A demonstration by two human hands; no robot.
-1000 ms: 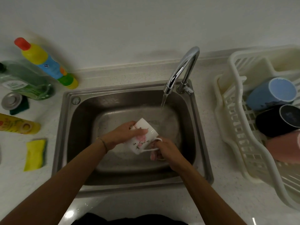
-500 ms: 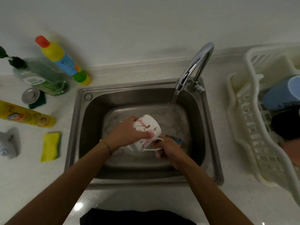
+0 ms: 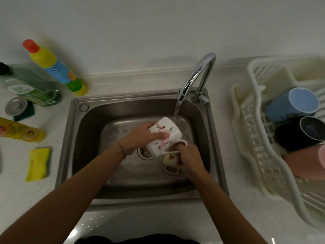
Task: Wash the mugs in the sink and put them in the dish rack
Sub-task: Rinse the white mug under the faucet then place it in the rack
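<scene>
3 mugs racked, 2 left in the sink
Left hand and right hand grip the white mug by the tap stream (another mug waits below); rack holds 3

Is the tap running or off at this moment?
Running. A stream of water falls from the faucet spout into the sink, landing just beside the white floral mug that both hands hold under it.
</scene>
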